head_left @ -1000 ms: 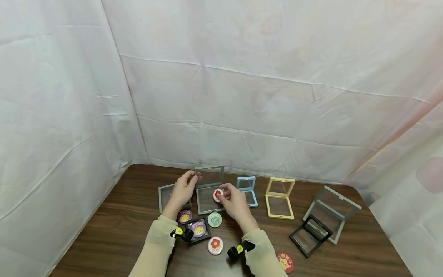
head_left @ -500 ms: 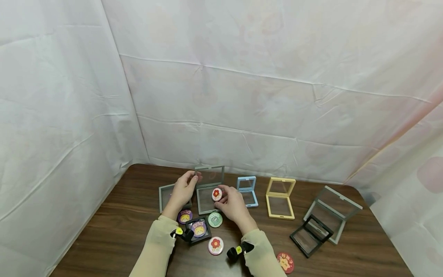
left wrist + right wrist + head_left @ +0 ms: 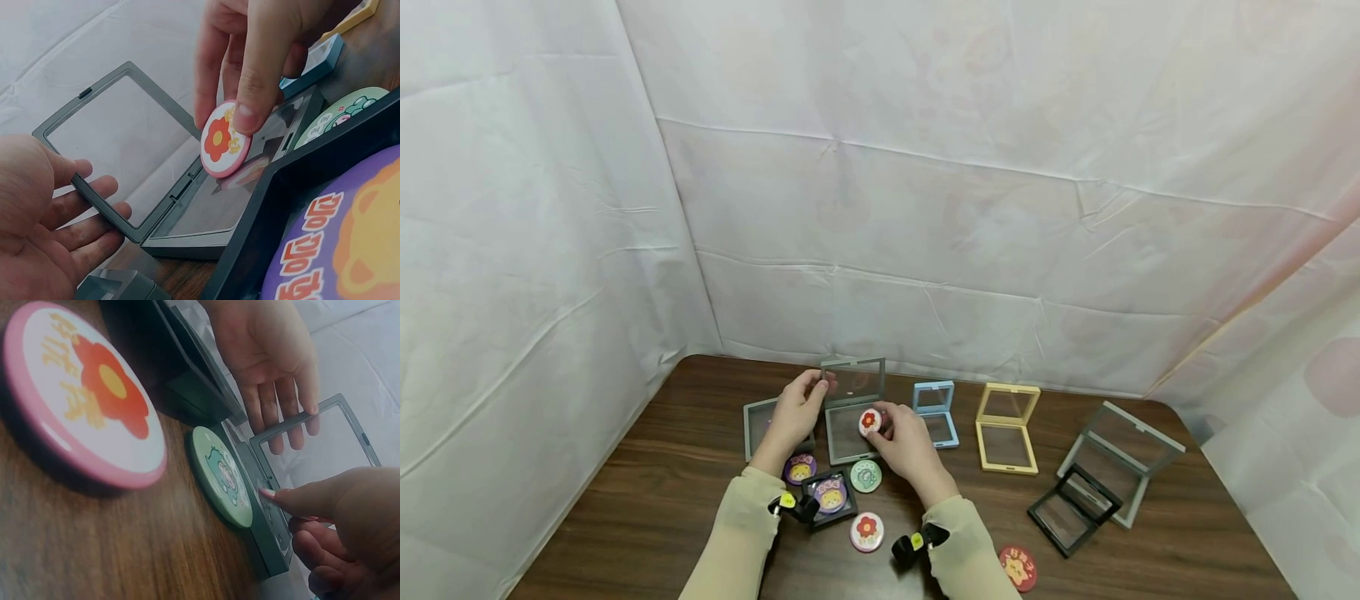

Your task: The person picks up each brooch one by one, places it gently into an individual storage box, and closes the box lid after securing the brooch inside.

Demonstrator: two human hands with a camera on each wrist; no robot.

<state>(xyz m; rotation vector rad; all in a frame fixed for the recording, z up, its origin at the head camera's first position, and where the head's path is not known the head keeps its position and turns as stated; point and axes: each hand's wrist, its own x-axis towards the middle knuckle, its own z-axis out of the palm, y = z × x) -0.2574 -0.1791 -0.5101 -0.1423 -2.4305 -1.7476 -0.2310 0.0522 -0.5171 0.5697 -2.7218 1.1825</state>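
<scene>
My left hand (image 3: 793, 415) holds the side edge of the raised lid of a grey clear-windowed display case (image 3: 852, 459), thumb on one face and fingers behind, as the left wrist view shows. Between thumb and fingers, my right hand (image 3: 910, 443) pinches a round badge (image 3: 225, 139) with a red flower and a pink rim. The badge is tilted just above the case's lower film, where its reflection shows. A green badge (image 3: 866, 476) lies in front of the case. In the right wrist view, the pinched badge is mostly hidden by the right thumb (image 3: 312, 499).
Left of the hands lie another grey case (image 3: 752, 433), a purple badge (image 3: 800, 469) and a black case (image 3: 850, 510) with a purple badge inside. Another flower badge (image 3: 867, 532) lies nearer. Blue (image 3: 951, 433), yellow (image 3: 1007, 471) and black (image 3: 1063, 546) cases stand open rightward, near a red badge (image 3: 1018, 568).
My right hand has shifted the flower badge slightly left over the case and adjusted its fingers on it. The left hand stays at the lid.
</scene>
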